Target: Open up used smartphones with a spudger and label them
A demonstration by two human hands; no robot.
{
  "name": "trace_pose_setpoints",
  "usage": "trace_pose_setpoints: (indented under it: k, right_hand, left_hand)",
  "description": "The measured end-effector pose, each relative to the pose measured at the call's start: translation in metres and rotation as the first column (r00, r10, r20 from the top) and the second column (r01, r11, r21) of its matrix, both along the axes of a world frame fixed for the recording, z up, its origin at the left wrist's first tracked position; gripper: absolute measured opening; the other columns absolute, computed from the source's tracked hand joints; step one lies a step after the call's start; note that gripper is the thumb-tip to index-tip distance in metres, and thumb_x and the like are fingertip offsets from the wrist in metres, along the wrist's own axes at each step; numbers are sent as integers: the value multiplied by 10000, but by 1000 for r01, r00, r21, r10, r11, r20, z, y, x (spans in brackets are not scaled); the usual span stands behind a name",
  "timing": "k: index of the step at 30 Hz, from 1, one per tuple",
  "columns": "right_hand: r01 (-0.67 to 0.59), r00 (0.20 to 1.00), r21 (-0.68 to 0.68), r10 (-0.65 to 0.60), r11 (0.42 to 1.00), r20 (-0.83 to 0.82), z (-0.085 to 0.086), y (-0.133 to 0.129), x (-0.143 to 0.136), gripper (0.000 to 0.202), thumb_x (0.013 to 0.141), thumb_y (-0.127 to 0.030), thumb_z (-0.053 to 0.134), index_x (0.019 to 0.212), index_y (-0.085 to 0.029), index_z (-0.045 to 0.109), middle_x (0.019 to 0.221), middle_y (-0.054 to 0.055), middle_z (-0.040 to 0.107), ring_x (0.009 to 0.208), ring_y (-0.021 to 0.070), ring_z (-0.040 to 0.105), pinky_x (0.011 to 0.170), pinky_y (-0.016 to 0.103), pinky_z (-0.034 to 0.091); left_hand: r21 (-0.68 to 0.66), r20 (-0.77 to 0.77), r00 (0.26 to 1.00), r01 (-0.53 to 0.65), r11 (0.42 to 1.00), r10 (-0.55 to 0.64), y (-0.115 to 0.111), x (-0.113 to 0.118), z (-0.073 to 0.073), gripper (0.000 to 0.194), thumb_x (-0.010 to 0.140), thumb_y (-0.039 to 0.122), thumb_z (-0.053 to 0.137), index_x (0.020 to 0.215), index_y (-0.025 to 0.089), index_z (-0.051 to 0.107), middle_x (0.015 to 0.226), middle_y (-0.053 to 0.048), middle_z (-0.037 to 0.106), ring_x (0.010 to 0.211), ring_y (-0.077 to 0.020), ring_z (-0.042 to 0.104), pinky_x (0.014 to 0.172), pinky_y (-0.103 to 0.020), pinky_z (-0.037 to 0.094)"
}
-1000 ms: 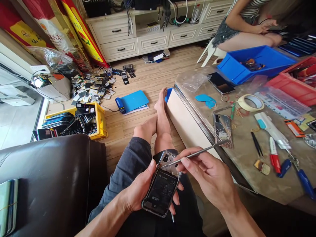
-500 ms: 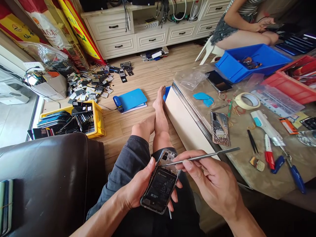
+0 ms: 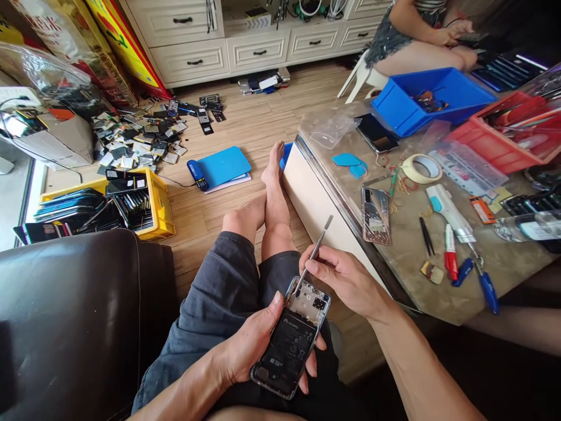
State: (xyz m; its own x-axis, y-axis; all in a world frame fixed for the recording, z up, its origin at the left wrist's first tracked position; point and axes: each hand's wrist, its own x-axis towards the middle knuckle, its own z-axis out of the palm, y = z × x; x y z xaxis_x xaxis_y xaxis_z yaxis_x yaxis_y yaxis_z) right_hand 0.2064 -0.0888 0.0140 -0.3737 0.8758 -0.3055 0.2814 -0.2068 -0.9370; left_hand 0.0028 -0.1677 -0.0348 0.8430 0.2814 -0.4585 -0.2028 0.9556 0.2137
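My left hand [image 3: 252, 339] is closed around an opened smartphone [image 3: 284, 351], thumb on its left edge and fingertips showing along the right. The phone's back cover is off, baring a black battery in the lower part and a metal plate with small parts above it. Between the thumb and fingers of my right hand [image 3: 346, 278] is a slim metal pry tool [image 3: 316, 247], slanting upward. Its lower tip meets the phone's inside near the upper left edge; whether it presses on a part there I cannot tell.
On the table [image 3: 409, 257] at right lie a cracked phone back [image 3: 376, 216], tape roll [image 3: 421, 169], tweezers [image 3: 426, 237] and red-capped marker [image 3: 450, 251], with blue [image 3: 394, 111] and red [image 3: 482, 140] bins behind. A yellow crate [image 3: 164, 213] stands left. Another person [image 3: 421, 47] sits beyond.
The pry tool has swung from nearly level to steep, its tip shifting to the phone's upper left. My right hand has drawn back from the phone's edge. The view has turned slightly right and down.
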Motion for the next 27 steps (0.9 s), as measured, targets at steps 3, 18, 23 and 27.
trace_pose_setpoints:
  k: [3,18,23,27]
  right_hand:
    - [29,999,-11,-29,1000,13,-7,-10,0,298,1004,-502,572,951,-219,650,809,-17,607,727,146,554,660,248,445]
    - [266,962,95,-270,959,32,30,-32,29,328,989,-451,638,1270,-300,719,942,43,739,869,198,720,802,301,610]
    - [364,917,197,-387,910,94,36,-42,29,253,950,-471,690,1149,-332,761,919,28,728,853,204,726,785,291,624]
    - [404,881,334,-460,852,107,36,-48,26,215,991,-438,634,1023,-311,804,1063,59,713,886,229,705,819,365,628]
  left_hand:
    - [-11,5,1000,-8,1000,8,-4,1,-5,1020,819,908,324,1126,23,727,832,-151,704,618,-202,698,613,-284,532]
    - [-41,72,987,-141,989,144,11,-5,-7,1005,902,834,186,1162,4,691,881,-181,724,700,-239,732,703,-309,534]
    - [-87,95,978,-179,980,188,14,-7,-4,1041,891,848,151,1166,-4,682,879,-188,731,711,-263,747,719,-338,555]
    - [-86,104,973,-200,976,208,14,-8,-2,1040,897,842,140,1161,-5,683,876,-187,733,721,-262,750,725,-338,557]
